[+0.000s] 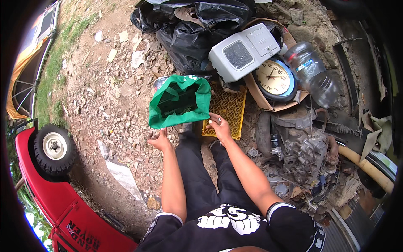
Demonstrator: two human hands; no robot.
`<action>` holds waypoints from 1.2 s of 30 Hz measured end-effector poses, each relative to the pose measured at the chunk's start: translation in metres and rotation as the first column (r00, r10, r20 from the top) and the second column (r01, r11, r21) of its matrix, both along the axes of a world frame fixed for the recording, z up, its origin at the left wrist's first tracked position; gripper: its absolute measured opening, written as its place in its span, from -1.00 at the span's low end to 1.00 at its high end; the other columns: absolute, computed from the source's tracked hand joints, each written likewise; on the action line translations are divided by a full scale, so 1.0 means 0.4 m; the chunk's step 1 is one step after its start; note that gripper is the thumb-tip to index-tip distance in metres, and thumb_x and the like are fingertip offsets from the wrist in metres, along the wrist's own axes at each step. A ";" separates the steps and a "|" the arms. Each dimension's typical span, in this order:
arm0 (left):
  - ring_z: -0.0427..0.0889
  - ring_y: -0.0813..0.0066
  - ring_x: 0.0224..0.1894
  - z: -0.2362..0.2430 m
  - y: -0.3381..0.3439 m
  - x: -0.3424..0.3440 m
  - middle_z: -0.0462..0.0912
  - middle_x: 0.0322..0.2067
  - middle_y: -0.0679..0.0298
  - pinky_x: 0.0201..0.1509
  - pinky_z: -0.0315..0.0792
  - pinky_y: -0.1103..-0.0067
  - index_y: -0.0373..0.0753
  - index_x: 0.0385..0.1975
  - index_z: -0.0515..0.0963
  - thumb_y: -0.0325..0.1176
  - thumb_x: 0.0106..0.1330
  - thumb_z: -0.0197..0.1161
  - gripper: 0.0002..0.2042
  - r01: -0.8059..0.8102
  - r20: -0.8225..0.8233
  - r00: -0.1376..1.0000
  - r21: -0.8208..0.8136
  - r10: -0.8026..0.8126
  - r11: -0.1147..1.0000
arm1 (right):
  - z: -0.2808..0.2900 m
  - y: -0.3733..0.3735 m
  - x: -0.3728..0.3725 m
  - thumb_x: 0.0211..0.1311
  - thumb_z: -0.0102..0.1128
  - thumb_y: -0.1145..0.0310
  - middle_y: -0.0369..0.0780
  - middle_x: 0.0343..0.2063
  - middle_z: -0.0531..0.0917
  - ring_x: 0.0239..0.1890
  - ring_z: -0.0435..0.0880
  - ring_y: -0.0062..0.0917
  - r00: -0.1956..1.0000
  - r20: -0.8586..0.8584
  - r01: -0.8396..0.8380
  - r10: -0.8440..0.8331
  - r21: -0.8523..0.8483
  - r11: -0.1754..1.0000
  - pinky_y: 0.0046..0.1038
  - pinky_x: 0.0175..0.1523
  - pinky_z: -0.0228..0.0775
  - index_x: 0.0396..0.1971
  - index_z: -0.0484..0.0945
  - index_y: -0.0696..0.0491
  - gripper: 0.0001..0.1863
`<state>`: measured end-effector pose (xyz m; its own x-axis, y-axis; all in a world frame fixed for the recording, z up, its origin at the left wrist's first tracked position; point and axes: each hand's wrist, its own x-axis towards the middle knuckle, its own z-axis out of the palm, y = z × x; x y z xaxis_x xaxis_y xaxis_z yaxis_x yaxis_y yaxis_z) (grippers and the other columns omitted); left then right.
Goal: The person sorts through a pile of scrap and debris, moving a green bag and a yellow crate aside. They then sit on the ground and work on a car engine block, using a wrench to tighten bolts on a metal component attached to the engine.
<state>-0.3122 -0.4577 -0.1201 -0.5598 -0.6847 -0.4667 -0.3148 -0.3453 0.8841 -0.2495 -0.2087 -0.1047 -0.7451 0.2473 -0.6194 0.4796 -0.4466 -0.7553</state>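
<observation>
Two bare hands are at a green bag, its mouth gaping upward: the right hand (pixel 220 127) pinches the near right corner, while the left hand (pixel 159 141) has its thumb at the near edge and its fingers loosely curled; whether it grips, I cannot tell. The green bag (pixel 179 119) is above the stony ground (pixel 113 101), overlapping the left edge of a yellow crate (pixel 228 111). Beyond the crate, a grey box (pixel 244 51) and a round clock (pixel 275 79) rest at a cardboard box (pixel 255 93); black plastic bags (pixel 184 46) are heaped to the left, a clear bottle (pixel 308 67) to the right. An engine (pixel 304 145) sits along the ground's right edge, a red vehicle (pixel 50 180) along its left.
</observation>
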 end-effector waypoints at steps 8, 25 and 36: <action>0.53 0.25 0.24 0.094 0.087 -0.035 0.42 0.27 0.11 0.17 0.56 0.38 -0.22 0.41 0.22 -0.45 0.34 0.33 -0.36 0.536 0.115 0.806 0.276 -0.581 0.798 | 0.028 0.101 -0.123 0.34 0.23 0.48 -0.05 0.04 0.66 -0.33 0.74 -0.52 1.000 0.010 0.013 -0.015 0.160 0.987 -0.50 -0.16 0.61 0.18 0.50 0.23 -0.57; 0.68 0.36 0.04 0.183 -0.058 -0.425 0.66 0.03 0.09 0.10 0.53 0.52 -0.38 0.17 0.49 -0.34 0.42 0.27 -0.61 0.843 0.089 0.497 0.184 -0.863 0.505 | 0.332 0.435 -1.099 0.36 0.31 0.21 -0.50 -0.56 0.49 -0.69 0.22 -0.87 0.962 -0.259 0.200 -0.084 0.462 0.864 -0.65 -0.64 -0.08 -0.25 0.66 -0.04 -0.86; 0.68 0.38 -0.01 0.284 0.233 -0.869 0.72 -0.06 0.15 0.12 0.52 0.52 -0.38 0.08 0.57 -0.46 0.47 0.15 -0.74 0.912 -0.098 0.266 -0.296 -0.959 0.283 | 0.437 0.487 -1.016 0.40 0.27 0.31 -0.31 -0.23 0.72 -0.56 0.37 -0.87 0.725 -0.626 0.471 -0.288 0.145 0.870 -0.74 -0.51 0.10 0.01 0.65 0.07 -0.73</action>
